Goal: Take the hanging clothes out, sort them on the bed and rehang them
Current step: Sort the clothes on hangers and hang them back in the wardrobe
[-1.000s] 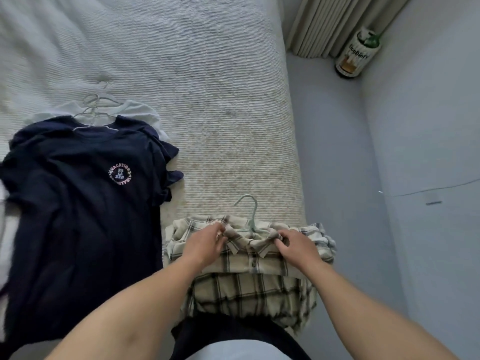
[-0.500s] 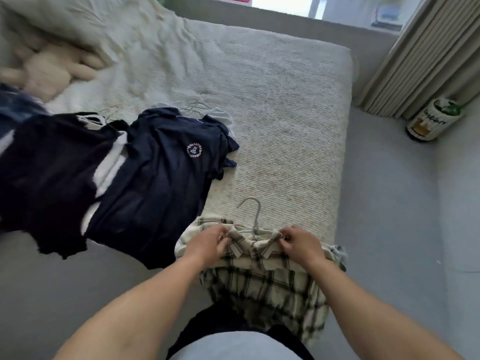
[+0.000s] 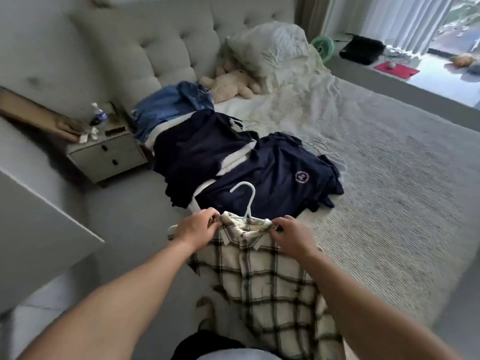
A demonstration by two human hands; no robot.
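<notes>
The left hand hides that shoulder of the hanger (fingertips buried in collar); the plaid shirt below runs off-frame.

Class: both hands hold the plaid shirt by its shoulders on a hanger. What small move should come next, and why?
Probably shift one grip to the hanger hook. The left hand and right hand pinch the plaid shirt lifted off the bed, leaving none free for rehanging.

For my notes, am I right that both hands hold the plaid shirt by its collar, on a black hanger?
Not quite: the head view shows the hanger is white, not black. Both the left hand and right hand do hold the plaid shirt by its collar.
</notes>
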